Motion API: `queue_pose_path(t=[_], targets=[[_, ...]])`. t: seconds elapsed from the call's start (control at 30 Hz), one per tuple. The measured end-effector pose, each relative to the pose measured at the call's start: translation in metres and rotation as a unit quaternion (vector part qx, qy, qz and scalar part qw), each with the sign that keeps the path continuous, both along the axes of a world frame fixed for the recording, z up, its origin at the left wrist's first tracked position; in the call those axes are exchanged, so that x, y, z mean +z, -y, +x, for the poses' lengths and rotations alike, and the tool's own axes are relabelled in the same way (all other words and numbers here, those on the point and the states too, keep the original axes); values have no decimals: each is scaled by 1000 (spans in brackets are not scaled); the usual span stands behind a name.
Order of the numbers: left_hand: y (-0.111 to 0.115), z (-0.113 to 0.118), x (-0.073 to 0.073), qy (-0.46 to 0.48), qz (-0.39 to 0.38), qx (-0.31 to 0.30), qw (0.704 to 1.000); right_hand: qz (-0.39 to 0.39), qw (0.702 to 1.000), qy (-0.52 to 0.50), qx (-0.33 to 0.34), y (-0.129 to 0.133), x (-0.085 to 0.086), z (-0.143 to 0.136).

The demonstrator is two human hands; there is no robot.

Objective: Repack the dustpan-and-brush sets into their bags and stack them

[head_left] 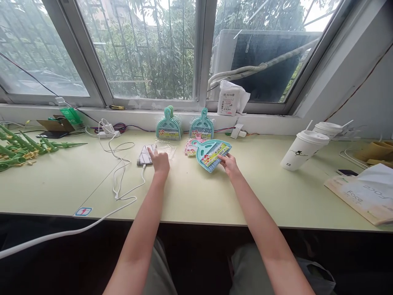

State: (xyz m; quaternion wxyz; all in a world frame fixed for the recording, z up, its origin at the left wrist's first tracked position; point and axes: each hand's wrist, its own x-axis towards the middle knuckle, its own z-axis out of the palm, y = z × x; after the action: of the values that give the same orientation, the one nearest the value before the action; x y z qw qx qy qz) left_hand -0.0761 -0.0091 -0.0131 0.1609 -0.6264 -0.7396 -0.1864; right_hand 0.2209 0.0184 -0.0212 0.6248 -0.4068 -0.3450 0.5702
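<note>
My left hand (161, 161) has its index finger stretched onto the screen of a phone (145, 155) that lies on the table, a white cable plugged into its near end. The other fingers are curled, and nothing shows in them. In my right hand (229, 164) is a teal dustpan and brush set (203, 152) with a green and yellow label, gripped by its wide edge and tilted, handle to the left. Partly behind it lie pink packs (190, 149). Wrapped teal sets stand upright at the back, one group (168, 127) left and another (201, 128) right.
Clear plastic wrap (170, 150) lies beside the phone. A white cable (123, 198) loops across the left. Green plastic pieces (27, 149) are at far left. White cups (299, 150) and a tissue pack (362, 194) stand and lie right. A power strip (107, 133) sits by the sill.
</note>
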Motion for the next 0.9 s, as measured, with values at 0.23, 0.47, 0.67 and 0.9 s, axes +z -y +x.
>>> queue_pose_path(t=[0.23,0.47,0.67,0.9], targets=[[-5,8,-7,28,-35,43,998,9,1000,-9,20,2,1,-4],[-7,15,-6,1,-108,-1,994,25,992,0,127,8,5,-17],[-9,12,-10,15,-109,10,994,7,984,34,176,15,6,-30],[-12,7,-11,-3,-116,13,993,-43,991,43,116,12,1,-28]])
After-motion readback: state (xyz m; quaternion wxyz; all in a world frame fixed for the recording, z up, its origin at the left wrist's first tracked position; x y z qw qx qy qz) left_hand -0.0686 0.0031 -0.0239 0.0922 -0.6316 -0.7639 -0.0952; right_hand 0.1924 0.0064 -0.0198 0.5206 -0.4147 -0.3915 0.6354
